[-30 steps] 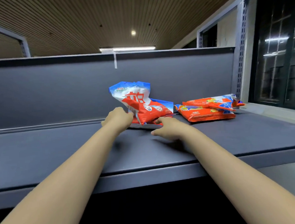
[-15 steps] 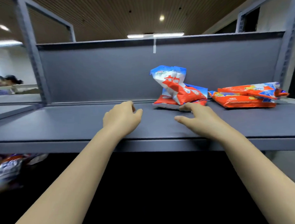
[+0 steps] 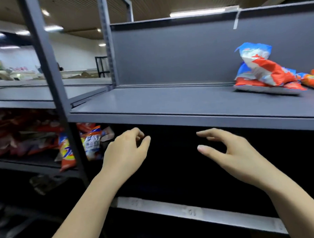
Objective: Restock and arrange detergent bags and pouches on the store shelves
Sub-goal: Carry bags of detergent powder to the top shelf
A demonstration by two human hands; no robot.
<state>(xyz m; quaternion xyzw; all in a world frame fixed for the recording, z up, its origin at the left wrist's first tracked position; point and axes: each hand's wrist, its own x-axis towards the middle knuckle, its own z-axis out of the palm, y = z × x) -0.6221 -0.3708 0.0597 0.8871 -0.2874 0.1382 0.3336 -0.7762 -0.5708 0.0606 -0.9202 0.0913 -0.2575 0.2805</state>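
Observation:
Two red, white and blue detergent bags [image 3: 262,74] lie piled at the far right of the grey top shelf [image 3: 170,104], the upper one leaning against the back panel. An orange pouch [image 3: 312,79] shows at the right edge beside them. My left hand [image 3: 125,154] and my right hand [image 3: 231,151] hover below the shelf's front lip, in front of the dark lower bay. Both hold nothing, with fingers loosely curled. More orange and blue pouches [image 3: 92,139] lie heaped on the lower shelf to the left.
A grey upright post [image 3: 50,78] divides this bay from the left one. A pale shelf edge [image 3: 192,212] runs low across the dark bay. The left neighbouring shelf [image 3: 25,95] stretches back toward a bright room.
Both hands have left the bags and dropped from the top shelf to below its front edge. The view has swung left, so the bags now sit at the far right.

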